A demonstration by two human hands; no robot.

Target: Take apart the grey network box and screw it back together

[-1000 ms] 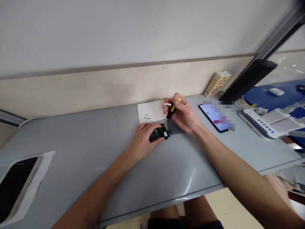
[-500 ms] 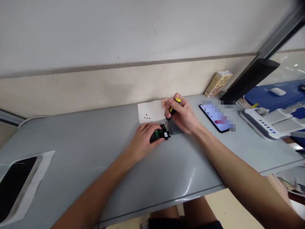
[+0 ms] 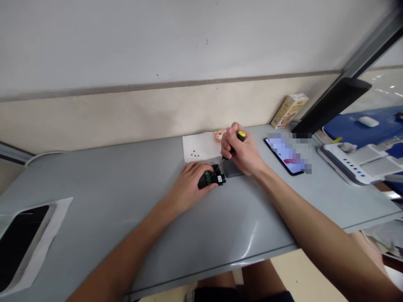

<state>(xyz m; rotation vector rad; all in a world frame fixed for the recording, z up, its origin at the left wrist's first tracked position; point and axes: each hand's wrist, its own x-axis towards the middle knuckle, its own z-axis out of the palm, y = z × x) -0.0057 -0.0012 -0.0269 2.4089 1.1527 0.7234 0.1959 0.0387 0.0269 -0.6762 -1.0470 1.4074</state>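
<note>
On the gray table, a black device is held between the left hand's thumb and fingers, and a screwdriver is gripped in the right hand. A gray box is partly covered by the right hand, near white paper; the screwdriver is slanted down-left toward the device, whose long axis is laid roughly left-right.

The gadget has a black shell, a green circuit board and a white label. The screwdriver is black with a bright yellow end. Dark screws dot the white paper, which bears an orange-and-white picture. The box is dark grey, the worktop blue-grey. The phone has a black rim and a pale blue screen with a red patch. The carton is beige with brown print; the wall is cream below a grey-brown stripe, greyish white above.
</note>
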